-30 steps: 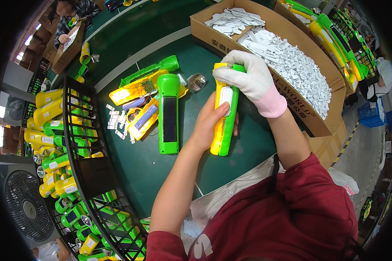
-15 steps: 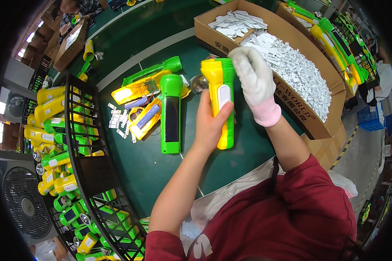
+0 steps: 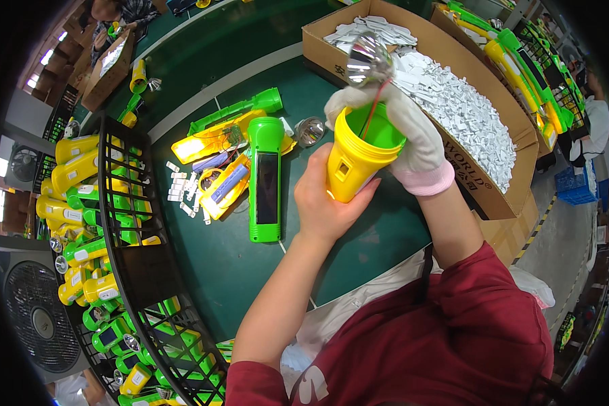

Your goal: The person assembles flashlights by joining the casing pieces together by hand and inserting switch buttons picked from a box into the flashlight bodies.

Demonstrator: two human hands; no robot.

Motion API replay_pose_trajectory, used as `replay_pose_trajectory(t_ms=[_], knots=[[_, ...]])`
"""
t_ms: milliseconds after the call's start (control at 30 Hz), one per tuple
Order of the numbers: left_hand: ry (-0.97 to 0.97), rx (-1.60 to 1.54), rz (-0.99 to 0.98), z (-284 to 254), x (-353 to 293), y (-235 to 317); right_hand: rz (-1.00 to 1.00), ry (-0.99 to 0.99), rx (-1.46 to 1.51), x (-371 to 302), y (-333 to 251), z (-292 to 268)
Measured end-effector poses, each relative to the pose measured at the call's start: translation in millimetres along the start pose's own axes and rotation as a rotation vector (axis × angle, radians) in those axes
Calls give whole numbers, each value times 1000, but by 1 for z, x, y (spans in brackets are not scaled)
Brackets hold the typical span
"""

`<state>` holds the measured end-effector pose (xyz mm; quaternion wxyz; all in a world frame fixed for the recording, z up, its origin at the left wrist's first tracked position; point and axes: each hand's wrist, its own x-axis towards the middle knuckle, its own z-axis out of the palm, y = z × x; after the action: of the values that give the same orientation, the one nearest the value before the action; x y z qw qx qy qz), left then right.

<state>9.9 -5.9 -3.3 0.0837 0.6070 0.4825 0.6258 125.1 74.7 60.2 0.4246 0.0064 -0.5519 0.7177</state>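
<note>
My bare left hand (image 3: pixel 323 196) is closed round the body of a yellow and green flashlight (image 3: pixel 358 157), whose wide open head tilts up toward me. A silver reflector (image 3: pixel 370 61) sits above that opening, joined to the inside by thin red and dark wires. My gloved right hand (image 3: pixel 416 132) wraps the far rim of the flashlight head, its fingertips up by the reflector; the glove hides what exactly they pinch. Just left of my hands lies another flashlight, green with a dark panel (image 3: pixel 267 183). Beside it is a loose reflector (image 3: pixel 310 132).
Opened yellow shells with blue battery cells (image 3: pixel 230 183) and small white pieces (image 3: pixel 178 186) lie further left. A black crate (image 3: pixel 139 271) full of flashlights stands at the left edge. A cardboard box (image 3: pixel 480 172) of white plastic parts fills the back right.
The flashlight has turned from upright to tilted, so its open head faces me. A wired reflector now shows above it, and my right hand has moved from its side to round the rim.
</note>
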Motion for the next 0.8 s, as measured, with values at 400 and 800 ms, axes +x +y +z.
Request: replay_pose_trajectory(t_ms=[400, 800], knots=[[9, 247, 7, 8, -2, 14, 154, 476, -304, -2, 11, 22], [-142, -1328, -925, -14, 12, -12, 250, 66, -1651, -21, -19, 26]])
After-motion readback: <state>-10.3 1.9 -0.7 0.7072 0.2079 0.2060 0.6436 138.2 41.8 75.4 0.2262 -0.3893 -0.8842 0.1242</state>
